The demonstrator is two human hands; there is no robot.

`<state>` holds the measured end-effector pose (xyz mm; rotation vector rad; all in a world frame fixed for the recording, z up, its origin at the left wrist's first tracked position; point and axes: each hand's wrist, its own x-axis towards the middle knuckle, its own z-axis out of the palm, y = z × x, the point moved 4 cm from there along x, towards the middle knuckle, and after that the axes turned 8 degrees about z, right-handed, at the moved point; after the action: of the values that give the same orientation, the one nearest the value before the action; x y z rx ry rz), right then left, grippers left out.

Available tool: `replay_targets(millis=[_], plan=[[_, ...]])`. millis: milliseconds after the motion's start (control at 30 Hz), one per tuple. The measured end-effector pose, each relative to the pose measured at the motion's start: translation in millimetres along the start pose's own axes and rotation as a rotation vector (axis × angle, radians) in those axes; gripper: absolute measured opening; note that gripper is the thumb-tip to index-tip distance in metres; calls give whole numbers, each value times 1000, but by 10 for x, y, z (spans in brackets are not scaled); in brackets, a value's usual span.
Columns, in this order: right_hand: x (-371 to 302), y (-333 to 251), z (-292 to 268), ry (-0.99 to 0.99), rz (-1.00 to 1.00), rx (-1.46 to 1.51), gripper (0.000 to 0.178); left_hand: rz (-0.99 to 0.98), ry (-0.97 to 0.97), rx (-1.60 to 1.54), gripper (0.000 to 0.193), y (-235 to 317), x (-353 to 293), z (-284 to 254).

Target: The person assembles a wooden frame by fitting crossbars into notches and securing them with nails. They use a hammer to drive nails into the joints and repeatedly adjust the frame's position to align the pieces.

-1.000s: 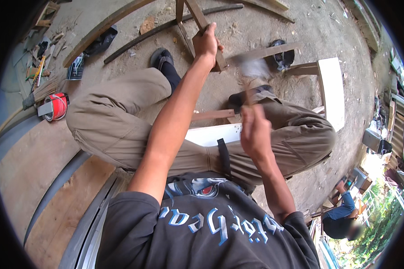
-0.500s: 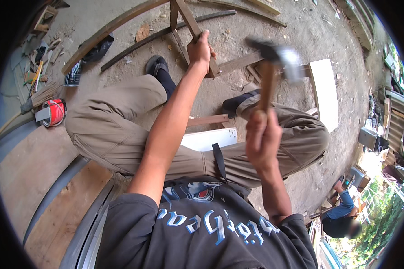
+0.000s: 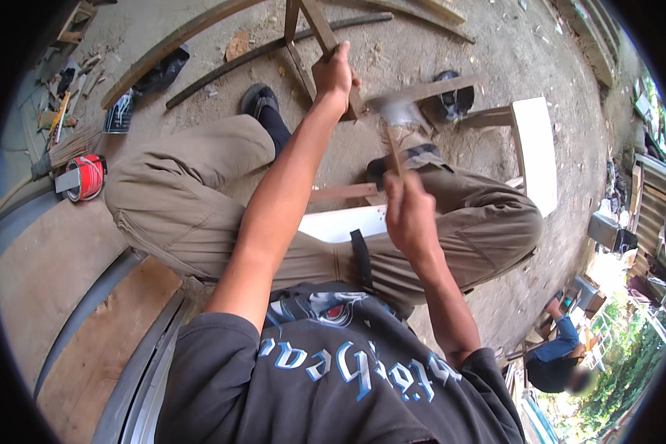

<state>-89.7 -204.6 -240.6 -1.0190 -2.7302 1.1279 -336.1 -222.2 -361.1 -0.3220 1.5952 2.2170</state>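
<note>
Head view: one hammer (image 3: 394, 152), wooden handle, metal head blurred; raised half a second ago, now swung down near the end of a brown wooden frame (image 3: 318, 28). Right hand (image 3: 413, 218): clenched round the handle. Left hand (image 3: 334, 78): gripping the frame's squared bar, as before. Nearby: smooth white panel (image 3: 536, 155), round red tin (image 3: 90, 176), gritty ground (image 3: 503, 52).
</note>
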Motion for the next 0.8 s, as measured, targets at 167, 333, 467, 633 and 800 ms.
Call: replay_targets(millis=[167, 333, 467, 633, 800], plan=[[-93, -369, -386, 36, -12, 334, 23, 1, 24, -14, 33, 52, -14, 4], [34, -84, 50, -100, 79, 0, 19, -12, 44, 80, 42, 62, -77, 5], [-38, -302, -207, 81, -23, 247, 26, 6, 48, 37, 43, 42, -3, 10], [7, -53, 14, -4, 51, 91, 21, 3, 5, 31, 41, 49, 4, -24], [4, -268, -310, 59, 50, 270, 23, 32, 22, -8, 38, 53, 26, 35]])
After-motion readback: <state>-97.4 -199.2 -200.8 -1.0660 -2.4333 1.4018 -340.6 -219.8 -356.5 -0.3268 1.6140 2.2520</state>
